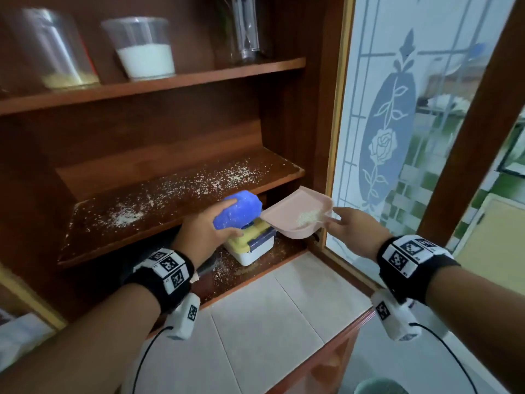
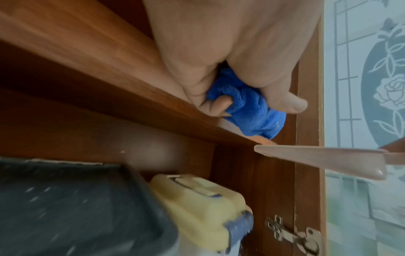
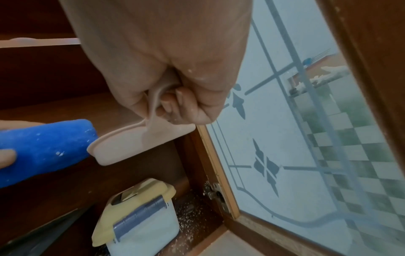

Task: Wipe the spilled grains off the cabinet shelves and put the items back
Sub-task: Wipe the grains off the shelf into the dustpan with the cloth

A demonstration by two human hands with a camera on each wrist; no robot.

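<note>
1. Left hand (image 1: 208,227) grips a bunched blue cloth (image 1: 238,210) at the front edge of the middle wooden shelf (image 1: 159,194).
2. Right hand (image 1: 356,230) grips the handle of a pale pink plastic dustpan (image 1: 295,213), held just below that shelf's right end, touching the cloth.
3. Spilled white grains (image 1: 125,217) lie scattered across the shelf; a small heap sits in the dustpan.
4. Below the shelf stands a white box with a yellow lid (image 1: 251,243).

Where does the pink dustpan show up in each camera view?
Head: dustpan right of centre, grains inside, in the right hand.
Left wrist: dustpan seen edge-on at middle right.
Right wrist: dustpan at centre, below the fingers.
Shared landmark: blue cloth beside it in every view.
</note>
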